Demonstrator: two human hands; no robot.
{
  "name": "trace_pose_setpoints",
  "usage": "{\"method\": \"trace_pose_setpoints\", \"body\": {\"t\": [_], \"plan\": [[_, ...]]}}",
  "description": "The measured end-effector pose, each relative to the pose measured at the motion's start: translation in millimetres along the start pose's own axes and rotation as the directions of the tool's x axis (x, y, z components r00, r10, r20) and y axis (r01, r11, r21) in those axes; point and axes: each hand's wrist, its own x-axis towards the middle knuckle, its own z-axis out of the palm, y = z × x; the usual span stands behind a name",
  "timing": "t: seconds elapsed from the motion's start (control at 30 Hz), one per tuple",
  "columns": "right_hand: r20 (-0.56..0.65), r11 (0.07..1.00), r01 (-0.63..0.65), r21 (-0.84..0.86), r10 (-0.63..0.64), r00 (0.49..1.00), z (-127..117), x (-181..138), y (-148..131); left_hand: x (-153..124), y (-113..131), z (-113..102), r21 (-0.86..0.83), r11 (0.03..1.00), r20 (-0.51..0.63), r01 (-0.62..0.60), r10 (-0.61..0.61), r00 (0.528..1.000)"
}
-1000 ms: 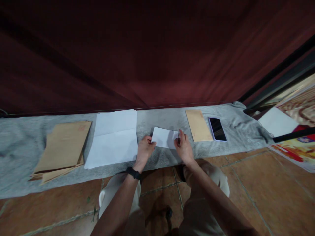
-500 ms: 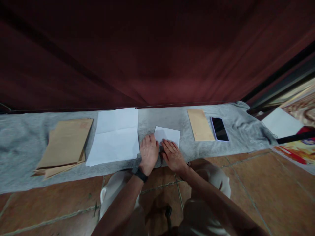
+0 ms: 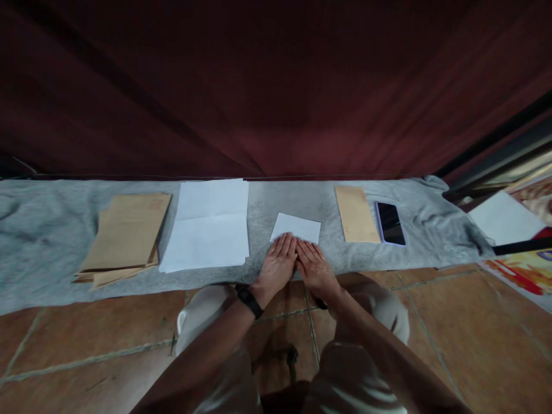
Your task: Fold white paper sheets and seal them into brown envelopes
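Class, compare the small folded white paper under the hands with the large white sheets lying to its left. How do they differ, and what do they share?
The folded white paper is far smaller than the large white sheets. The folded paper is pressed flat by the left hand and right hand; the large sheets lie untouched. The large sheets lie opened out, with a crease across the middle. Both are white and lie on the grey cloth.

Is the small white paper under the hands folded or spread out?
Folded: the paper is far smaller than the spread sheets, and both hands press it flat.
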Motion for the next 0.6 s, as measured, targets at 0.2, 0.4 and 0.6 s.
{"method": "trace_pose_setpoints", "body": {"t": [0.2,0.4,0.6], "plan": [[0.034,0.999,-0.005,-0.037,0.007,0.999,-5,-10,7,-5,2,-8,-0.020,1.000,0.009,0.008,-0.008,1.000],[0.013,0.999,-0.009,-0.038,0.010,1.000,-7,-17,15,-11,0,-11,-0.012,1.000,0.022,-0.011,0.011,1.000],[0.006,0.999,-0.008,-0.047,0.008,1.000,-9,-23,21,-14,-1,-10,-0.016,1.000,0.018,0.000,0.001,1.000]]}}
